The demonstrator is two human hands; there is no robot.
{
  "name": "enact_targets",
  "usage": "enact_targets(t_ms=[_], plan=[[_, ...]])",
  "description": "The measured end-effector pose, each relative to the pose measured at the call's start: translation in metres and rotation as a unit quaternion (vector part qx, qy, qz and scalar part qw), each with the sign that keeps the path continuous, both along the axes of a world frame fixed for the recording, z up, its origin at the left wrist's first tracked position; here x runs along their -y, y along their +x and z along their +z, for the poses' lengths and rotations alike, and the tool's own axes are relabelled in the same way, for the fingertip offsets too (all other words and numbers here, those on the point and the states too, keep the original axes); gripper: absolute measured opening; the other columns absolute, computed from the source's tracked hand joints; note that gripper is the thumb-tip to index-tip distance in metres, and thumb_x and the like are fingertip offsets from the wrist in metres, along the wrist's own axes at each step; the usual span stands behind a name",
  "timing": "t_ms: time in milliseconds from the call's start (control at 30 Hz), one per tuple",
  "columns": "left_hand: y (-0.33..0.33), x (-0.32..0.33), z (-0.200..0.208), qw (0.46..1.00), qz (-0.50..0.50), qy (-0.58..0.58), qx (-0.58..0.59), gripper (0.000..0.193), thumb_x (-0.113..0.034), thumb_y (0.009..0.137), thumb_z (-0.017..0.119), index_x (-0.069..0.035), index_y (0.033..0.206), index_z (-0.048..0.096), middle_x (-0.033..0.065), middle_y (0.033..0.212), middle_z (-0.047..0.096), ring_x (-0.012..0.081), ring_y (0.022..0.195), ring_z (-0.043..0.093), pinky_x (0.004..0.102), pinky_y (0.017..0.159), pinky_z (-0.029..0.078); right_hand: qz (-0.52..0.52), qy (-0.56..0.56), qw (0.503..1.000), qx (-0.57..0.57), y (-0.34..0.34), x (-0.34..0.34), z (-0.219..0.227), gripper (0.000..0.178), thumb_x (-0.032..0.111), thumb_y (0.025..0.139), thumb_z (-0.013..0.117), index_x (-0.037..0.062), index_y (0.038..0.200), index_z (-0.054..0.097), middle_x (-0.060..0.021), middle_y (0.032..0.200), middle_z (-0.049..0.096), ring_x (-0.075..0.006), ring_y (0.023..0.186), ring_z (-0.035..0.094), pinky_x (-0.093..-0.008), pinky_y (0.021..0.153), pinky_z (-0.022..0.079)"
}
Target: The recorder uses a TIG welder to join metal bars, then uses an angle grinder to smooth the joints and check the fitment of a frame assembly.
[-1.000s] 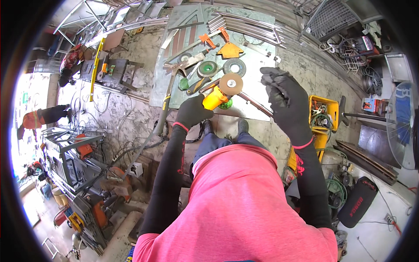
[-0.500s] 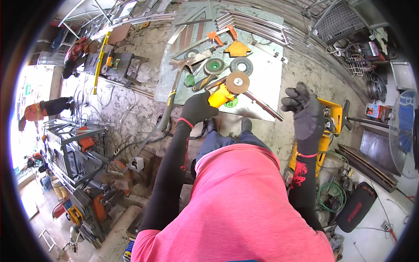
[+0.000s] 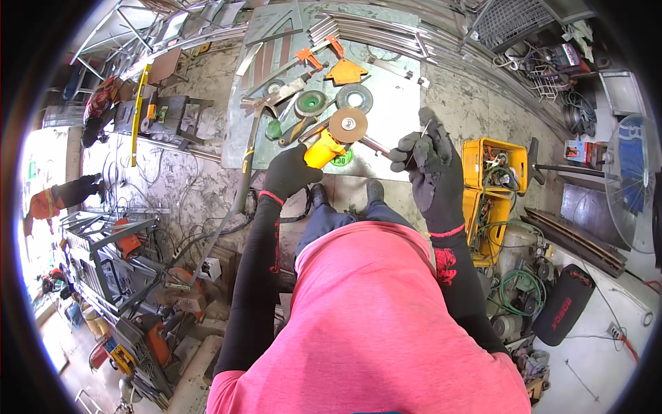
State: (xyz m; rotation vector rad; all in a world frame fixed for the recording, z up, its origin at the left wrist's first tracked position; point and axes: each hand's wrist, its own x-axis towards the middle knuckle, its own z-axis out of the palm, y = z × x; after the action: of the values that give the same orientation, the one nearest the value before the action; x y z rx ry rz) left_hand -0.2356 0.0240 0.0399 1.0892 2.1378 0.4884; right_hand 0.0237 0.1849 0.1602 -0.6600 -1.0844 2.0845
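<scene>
Just the one grinder, with one tan disc on it. Loose wheels, I get three: a green-centred wheel, a grey wheel and a small wheel. One clamp, one orange triangle, one yellow level. Two yellow crates, one fan, two shoes. Other people, two of them. Metal bars, loads, honestly too bunched up for me to count.

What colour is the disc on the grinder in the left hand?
The disc is brown with a silvery centre; the head view shows it.
</scene>
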Motion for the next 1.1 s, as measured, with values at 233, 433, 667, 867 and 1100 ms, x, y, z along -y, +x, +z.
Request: enact_targets(t_ms=[233, 433, 667, 867, 1100], plan=[[0.000, 0.001, -0.002, 1.000, 0.001, 0.000, -0.007, 0.056, -0.041, 0.072, 0.085, -0.005, 0.114, 0.075, 0.0231, 0.099, 0.079, 0.0421, 0.095, 0.078, 0.0504, 0.085, 0.060, -0.006, -0.061, 0.997, 0.055, 0.004, -0.001, -0.004, 0.057, 0.024, 0.110, 0.071, -0.0027, 0.156, 0.052, -0.0178, 0.123, 0.076, -0.0277, 0.105, 0.079, -0.0383, 0.084, 0.066], [0.000, 0.002, -0.001, 1.000, 0.000, 0.001, -0.004, 0.056, -0.041, 0.072, 0.085, -0.005, 0.113, 0.075, 0.0230, 0.099, 0.079, 0.0424, 0.096, 0.077, 0.0510, 0.086, 0.060, 0.010, -0.034, 0.994, 0.103, 0.006, -0.013, -0.012, 0.052, 0.027, 0.112, 0.068, -0.0005, 0.153, 0.055, -0.0203, 0.134, 0.073, -0.0299, 0.109, 0.079, -0.0403, 0.087, 0.067], [0.001, 0.002, -0.002, 1.000, 0.000, 0.001, -0.009, 0.057, -0.042, 0.072, 0.085, -0.005, 0.114, 0.075, 0.0231, 0.100, 0.080, 0.0425, 0.097, 0.077, 0.0512, 0.086, 0.060, 0.040, -0.209, 0.975, -0.068, 0.018, -0.048, -0.062, 0.039, 0.017, 0.109, 0.062, 0.0059, 0.147, 0.062, -0.0216, 0.157, 0.061, -0.0354, 0.144, 0.061, -0.0443, 0.107, 0.065], [0.000, 0.003, -0.005, 1.000, -0.002, -0.006, -0.013, 0.055, -0.042, 0.072, 0.084, -0.004, 0.111, 0.075, 0.0227, 0.102, 0.080, 0.0422, 0.098, 0.077, 0.0509, 0.088, 0.060, 0.019, -0.092, 0.995, 0.026, 0.011, -0.047, -0.067, 0.039, 0.013, 0.109, 0.065, 0.0017, 0.146, 0.065, -0.0192, 0.141, 0.071, -0.0343, 0.131, 0.070, -0.0419, 0.098, 0.066], [-0.002, 0.003, -0.009, 0.999, -0.025, 0.007, -0.034, 0.056, -0.044, 0.073, 0.085, -0.003, 0.110, 0.075, 0.0226, 0.099, 0.079, 0.0419, 0.096, 0.076, 0.0510, 0.087, 0.059, 0.029, 0.356, 0.844, 0.400, -0.011, -0.058, -0.067, 0.032, 0.009, 0.105, 0.071, 0.0040, 0.136, 0.076, -0.0084, 0.110, 0.082, -0.0171, 0.096, 0.079, -0.0304, 0.081, 0.059]])
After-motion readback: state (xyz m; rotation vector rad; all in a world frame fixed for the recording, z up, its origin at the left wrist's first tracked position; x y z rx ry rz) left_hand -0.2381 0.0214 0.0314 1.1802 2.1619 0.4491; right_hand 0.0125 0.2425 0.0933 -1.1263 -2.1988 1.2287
